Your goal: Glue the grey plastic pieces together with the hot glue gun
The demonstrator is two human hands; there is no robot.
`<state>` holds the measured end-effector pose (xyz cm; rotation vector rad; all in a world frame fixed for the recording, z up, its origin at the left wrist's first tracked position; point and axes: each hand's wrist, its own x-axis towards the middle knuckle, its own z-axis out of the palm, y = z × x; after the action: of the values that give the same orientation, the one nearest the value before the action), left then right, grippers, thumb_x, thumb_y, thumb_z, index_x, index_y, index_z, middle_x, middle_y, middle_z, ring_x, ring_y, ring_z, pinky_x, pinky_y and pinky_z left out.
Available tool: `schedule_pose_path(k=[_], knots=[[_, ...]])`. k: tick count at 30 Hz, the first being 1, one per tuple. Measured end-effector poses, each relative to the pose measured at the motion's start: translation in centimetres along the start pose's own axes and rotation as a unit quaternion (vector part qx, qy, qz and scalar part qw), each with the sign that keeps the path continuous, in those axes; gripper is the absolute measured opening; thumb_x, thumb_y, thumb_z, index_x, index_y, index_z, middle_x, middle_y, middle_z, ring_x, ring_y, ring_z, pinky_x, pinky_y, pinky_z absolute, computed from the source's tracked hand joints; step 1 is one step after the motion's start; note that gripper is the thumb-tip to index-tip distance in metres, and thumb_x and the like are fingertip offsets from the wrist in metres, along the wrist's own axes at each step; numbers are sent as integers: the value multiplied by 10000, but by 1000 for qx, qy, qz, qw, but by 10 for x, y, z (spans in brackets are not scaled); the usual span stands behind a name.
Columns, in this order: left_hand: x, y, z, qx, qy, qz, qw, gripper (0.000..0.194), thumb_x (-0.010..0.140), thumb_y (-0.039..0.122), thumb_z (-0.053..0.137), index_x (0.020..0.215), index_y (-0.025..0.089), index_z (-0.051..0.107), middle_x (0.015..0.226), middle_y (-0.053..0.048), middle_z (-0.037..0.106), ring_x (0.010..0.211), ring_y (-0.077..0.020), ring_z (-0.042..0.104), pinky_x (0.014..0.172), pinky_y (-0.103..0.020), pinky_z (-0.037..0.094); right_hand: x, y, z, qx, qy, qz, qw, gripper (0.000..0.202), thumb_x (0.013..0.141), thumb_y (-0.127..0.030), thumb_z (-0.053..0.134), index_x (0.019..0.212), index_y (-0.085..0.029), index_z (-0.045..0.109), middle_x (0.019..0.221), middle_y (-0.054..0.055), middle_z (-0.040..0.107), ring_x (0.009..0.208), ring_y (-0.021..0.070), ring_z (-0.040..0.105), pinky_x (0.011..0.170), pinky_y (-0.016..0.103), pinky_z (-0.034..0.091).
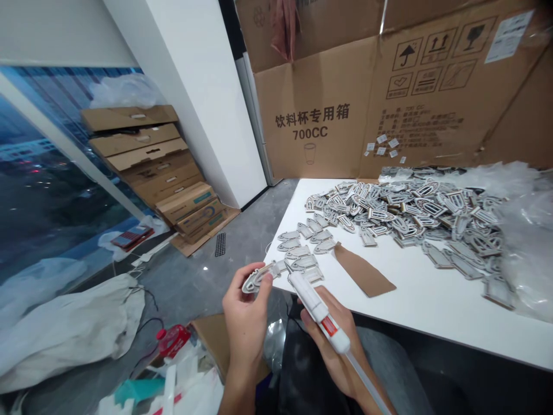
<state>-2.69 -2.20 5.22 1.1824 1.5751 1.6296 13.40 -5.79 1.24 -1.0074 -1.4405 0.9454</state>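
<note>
My left hand (249, 314) pinches a grey, pointed, flat piece (258, 278) with cut-out slots, held just off the table's front left edge. In my right hand (330, 337) is a white glue gun (311, 300) with a clear glue stick (367, 380) coming out of its back end. The glue gun's nozzle points at the right end of the held piece; whether they touch is hard to tell. Just beyond, several similar grey pieces (298, 252) lie in short rows on the white table. A strip of brown cardboard (362, 272) lies right of them.
A large heap of grey pieces (415, 210) covers the table's back, with clear plastic bags (527, 242) at right. Tall cardboard (319, 92) stands behind the white table (432, 311). Stacked boxes (159, 161), a white sack (86, 328) and a red bottle (173, 340) are at left.
</note>
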Motion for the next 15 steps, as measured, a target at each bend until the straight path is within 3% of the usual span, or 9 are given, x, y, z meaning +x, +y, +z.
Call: schedule_pose_path(k=[3,15], knots=[[0,-1,1,-2,4,1,1000,310,860,422,868,1073,207,803,1017,-51,822,889,-218,752,779,-277,580,-1,3,0,-16,-14,-3,1000,257,1090,-420,577,909,-243,618,849,11,621,763,211,614,741,314,491],[-3,0,3,-6,6,-6,1000,334,853,435,890,1088,209,820,1002,-51,832,870,-209,755,773,-267,586,-5,15,6,-32,-38,34,998,344,1070,-487,599,847,-228,561,816,8,608,723,195,538,690,329,452]])
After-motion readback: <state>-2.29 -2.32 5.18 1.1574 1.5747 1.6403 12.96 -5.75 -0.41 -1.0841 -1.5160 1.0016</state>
